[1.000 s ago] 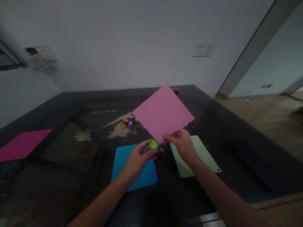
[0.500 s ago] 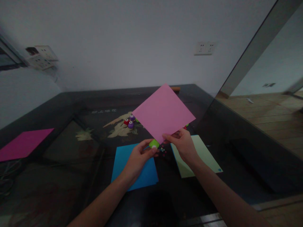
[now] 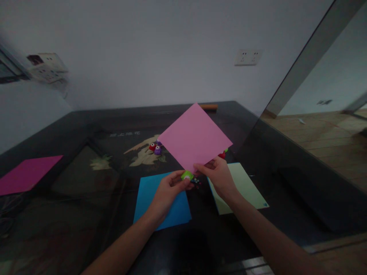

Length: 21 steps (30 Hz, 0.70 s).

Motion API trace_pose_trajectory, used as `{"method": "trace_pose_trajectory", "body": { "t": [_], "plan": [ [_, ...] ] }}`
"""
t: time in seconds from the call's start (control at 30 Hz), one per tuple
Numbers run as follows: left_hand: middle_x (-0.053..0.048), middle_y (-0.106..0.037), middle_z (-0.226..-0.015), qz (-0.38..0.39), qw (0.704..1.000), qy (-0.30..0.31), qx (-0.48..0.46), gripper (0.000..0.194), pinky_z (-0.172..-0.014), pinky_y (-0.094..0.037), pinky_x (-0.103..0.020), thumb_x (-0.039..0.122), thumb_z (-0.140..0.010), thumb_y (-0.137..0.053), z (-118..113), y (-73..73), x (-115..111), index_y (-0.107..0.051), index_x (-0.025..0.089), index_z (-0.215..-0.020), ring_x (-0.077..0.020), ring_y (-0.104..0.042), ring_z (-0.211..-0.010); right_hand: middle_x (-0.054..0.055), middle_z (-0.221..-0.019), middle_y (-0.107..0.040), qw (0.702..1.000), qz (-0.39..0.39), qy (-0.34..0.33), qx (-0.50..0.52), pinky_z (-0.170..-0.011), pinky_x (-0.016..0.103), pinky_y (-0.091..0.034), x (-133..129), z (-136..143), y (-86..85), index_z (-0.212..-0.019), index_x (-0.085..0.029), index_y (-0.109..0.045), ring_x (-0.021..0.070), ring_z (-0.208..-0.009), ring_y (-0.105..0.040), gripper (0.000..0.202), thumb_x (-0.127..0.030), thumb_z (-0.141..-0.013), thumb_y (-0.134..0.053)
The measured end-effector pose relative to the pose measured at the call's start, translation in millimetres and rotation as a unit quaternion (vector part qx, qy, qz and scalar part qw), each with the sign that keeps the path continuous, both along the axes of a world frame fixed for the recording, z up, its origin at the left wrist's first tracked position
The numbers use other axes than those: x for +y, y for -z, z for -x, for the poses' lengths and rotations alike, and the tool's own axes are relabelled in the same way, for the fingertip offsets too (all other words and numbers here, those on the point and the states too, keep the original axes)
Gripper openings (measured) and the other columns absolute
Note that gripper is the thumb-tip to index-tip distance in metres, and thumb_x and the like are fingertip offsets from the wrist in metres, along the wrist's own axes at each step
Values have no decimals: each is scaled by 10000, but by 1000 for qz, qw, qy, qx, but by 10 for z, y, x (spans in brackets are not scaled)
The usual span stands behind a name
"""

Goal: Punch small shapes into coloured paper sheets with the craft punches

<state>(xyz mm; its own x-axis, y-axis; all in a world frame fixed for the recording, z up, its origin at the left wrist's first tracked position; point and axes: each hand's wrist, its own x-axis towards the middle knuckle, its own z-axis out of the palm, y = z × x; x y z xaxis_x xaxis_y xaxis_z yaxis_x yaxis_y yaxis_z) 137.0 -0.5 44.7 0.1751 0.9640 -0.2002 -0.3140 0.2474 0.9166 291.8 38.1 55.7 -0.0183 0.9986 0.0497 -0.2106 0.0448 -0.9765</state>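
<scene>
My left hand (image 3: 172, 187) is closed around a small green craft paper punch (image 3: 187, 175) with a white top. In my right hand (image 3: 216, 172), a square sheet of pink paper (image 3: 196, 135) is pinched near its lower corner and held up tilted above the table. That corner meets the punch; I cannot tell whether it sits inside the slot. Tiny coloured paper bits (image 3: 197, 181) lie on the table just beyond my left fingertips. Blue sheets (image 3: 160, 202) are under my left hand, and pale green sheets (image 3: 248, 187) are beneath my right forearm.
Red and purple punches (image 3: 157, 150) stand behind the blue sheets, and a red one (image 3: 222, 155) is partly hidden behind the pink sheet. Magenta paper (image 3: 30, 173) lies at the left. A brown roll (image 3: 210, 107) rests at the table's back edge by the wall.
The pink sheet has shifted slightly left and down toward the green punch. My right hand has moved with it, and more of the red punch behind shows.
</scene>
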Motion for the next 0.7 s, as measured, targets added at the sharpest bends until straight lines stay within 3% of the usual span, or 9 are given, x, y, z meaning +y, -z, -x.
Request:
{"method": "trace_pose_trajectory", "body": {
  "t": [0.3, 0.7],
  "plan": [
    [-73, -720, -855, 1, 1000, -1, -7, 356, -708, -488, -260, 326, -654, -786, 5, -35, -1, -701, 131, -939, -142, -616, -704, 43, -789, -745, 1000, 3, -9, -10, -635, 309, -549, -23, 47, 48, -828, -164, -681, 204, -712, -691, 273, -225, -584, -789],
    [-83, -719, -887, 0, 1000, -23, 5, 354, -700, -472, -261, 334, -654, -779, -1, -81, -7, -715, 128, -935, -138, -597, -684, 45, -700, -732, 997, 3, -38, -67, -591, 296, -523, -10, 10, 44, -740, -148, -707, 184, -623, -667, 160, -260, -636, -752]
  ]
}}
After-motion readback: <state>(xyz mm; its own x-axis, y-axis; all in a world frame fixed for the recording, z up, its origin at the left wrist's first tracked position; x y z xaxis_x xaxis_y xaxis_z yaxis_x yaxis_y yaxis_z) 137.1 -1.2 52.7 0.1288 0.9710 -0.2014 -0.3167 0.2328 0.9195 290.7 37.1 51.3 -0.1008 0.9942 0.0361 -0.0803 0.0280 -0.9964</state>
